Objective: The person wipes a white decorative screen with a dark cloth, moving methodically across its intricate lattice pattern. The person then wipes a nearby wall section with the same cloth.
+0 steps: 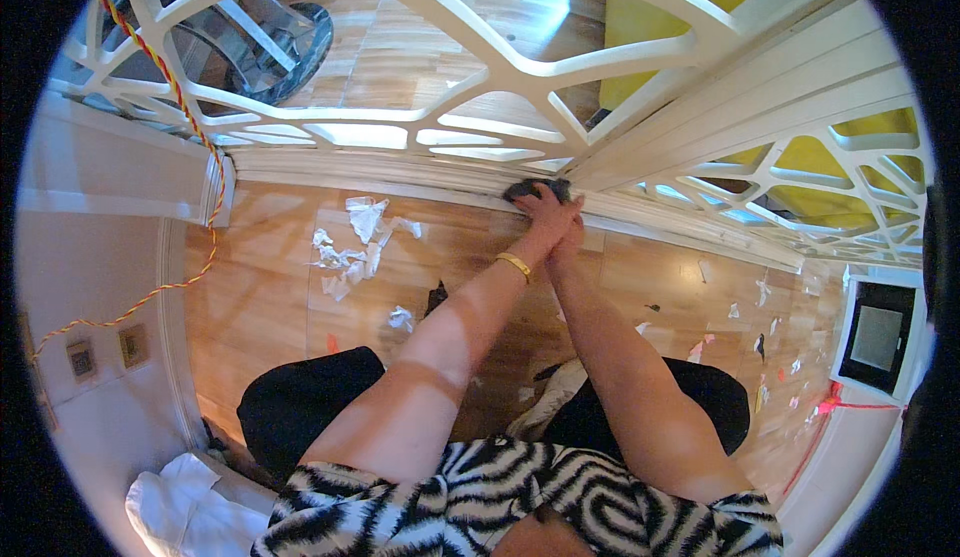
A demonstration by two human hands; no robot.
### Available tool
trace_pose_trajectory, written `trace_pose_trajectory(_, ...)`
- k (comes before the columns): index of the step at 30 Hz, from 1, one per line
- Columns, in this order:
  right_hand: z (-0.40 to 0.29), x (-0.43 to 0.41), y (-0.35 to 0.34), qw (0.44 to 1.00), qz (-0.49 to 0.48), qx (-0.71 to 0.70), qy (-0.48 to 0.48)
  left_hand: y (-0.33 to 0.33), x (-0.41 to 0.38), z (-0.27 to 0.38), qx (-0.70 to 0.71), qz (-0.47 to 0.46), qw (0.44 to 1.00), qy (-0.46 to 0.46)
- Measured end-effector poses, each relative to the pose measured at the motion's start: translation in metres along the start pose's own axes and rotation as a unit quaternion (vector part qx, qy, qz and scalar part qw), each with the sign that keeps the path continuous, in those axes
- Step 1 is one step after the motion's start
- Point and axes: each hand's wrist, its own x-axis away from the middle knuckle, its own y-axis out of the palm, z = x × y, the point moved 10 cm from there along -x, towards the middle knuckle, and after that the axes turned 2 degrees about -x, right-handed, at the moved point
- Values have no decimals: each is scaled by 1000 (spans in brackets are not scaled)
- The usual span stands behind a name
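Note:
A dark, crumpled cloth (556, 186) is pressed against the base of a white lattice partition (487, 73), near the corner where two of its panels meet. My left hand (546, 214), with a gold bracelet (514, 263) at its wrist, lies over the cloth with fingers spread on it. Tucked close against it is my right hand (571, 233). The left hand hides part of the right one, so I cannot tell whether the right fingers grip anything.
Torn white paper (366, 218) and scraps litter the wood-look floor (262, 272). A red-and-yellow twisted cord (216, 197) hangs at the left. Behind the lattice stands a dark round base (319, 35). Pink string (829, 399) is tied at the right. White fabric (180, 504) lies lower left.

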Motion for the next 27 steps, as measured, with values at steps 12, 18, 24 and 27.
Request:
trace_pose_trajectory(12, -80, 35, 61, 966, 122, 221, -54, -65, 14, -46, 344, 213, 914, 29)
trace_pose_trajectory(18, -95, 13, 79, 979, 140, 106, -100, -99, 33, -4, 415, 165, 887, 120)
trace_pose_trajectory(24, -108, 34, 151, 767, -18, 587, -257, -102, 22, -45, 349, 272, 876, 191)
trace_pose_trajectory(27, -115, 49, 149, 710, 9, 675, -199, -100, 29, -49, 280, 294, 895, 186)
